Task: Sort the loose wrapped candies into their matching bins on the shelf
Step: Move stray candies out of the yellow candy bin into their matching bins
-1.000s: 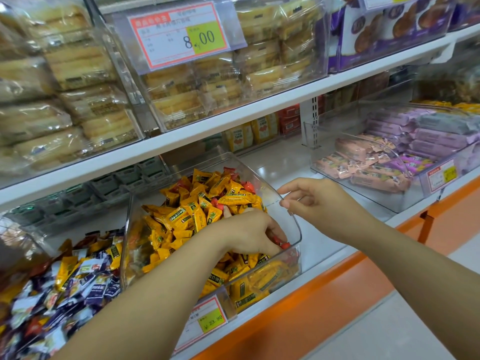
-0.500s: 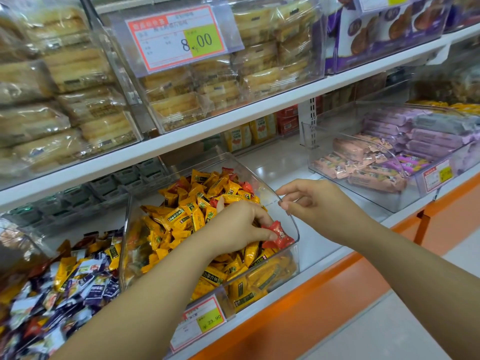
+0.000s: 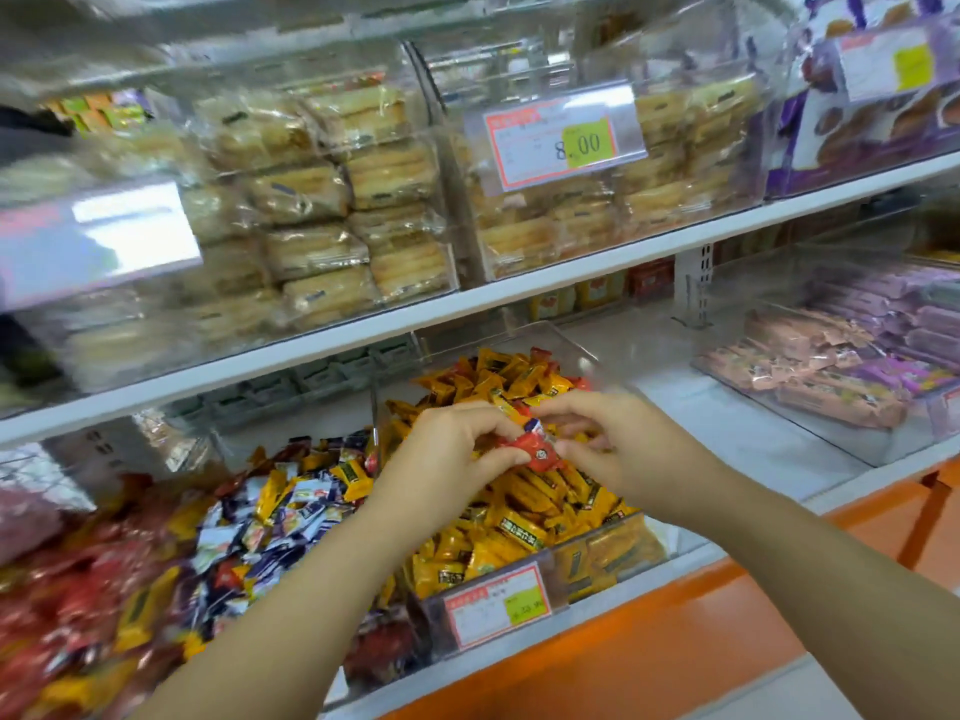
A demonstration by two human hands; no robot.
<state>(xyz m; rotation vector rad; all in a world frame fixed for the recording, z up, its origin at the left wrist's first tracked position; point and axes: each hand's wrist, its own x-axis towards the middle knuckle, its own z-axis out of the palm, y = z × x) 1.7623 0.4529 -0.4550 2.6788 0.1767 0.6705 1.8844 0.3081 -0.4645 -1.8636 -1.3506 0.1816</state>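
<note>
A red wrapped candy point(image 3: 537, 452) is pinched between my left hand point(image 3: 452, 449) and my right hand point(image 3: 613, 444), just above the clear bin point(image 3: 613, 553) heaped with yellow-orange candies. My left thumb and fingers grip the candy's left end. My right fingertips touch its right end and top. To the left sits a bin of mixed white, blue, yellow and red candies point(image 3: 275, 517). Further left lie red wrapped candies point(image 3: 67, 610), blurred.
A white shelf board point(image 3: 519, 288) runs above the bins, carrying clear boxes of wrapped pastries point(image 3: 322, 210) and a price tag point(image 3: 558, 140). A clear bin of pink and purple packets point(image 3: 831, 366) stands at right. An orange shelf base point(image 3: 649, 641) lies below.
My left hand has lifted a red candy out of the yellow bin and my right hand has come over to meet it. The camera has swung left and up.
</note>
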